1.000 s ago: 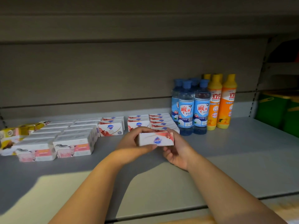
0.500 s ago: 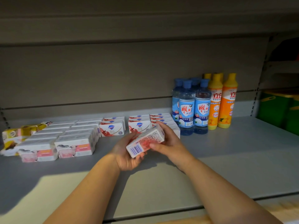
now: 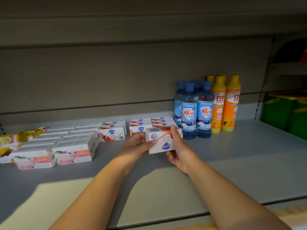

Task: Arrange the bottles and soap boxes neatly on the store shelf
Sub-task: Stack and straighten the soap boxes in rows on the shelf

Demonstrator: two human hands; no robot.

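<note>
Both hands hold one white and red soap box [image 3: 162, 141] above the grey shelf [image 3: 232, 163], its blue logo upside down toward me. My left hand [image 3: 137, 144] grips its left end; my right hand [image 3: 178, 147] wraps its right side and underside. Behind it lie rows of the same red-and-white soap boxes [image 3: 141, 125]. Further left is another such row [image 3: 113, 132]. Blue bottles [image 3: 196, 110] and orange bottles [image 3: 225, 103] stand upright at the back right.
Pink-and-white soap boxes [image 3: 73, 152] sit in rows at the left, with yellow packets [image 3: 16, 138] at the far left. Green containers [image 3: 289, 112] fill the neighbouring bay on the right. The shelf's front edge [image 3: 182, 214] runs below my forearms.
The soap box has been turned over in my hands: first label up, then barcode side up and tilted, now front face toward me with the logo inverted. It also shifted slightly right.
</note>
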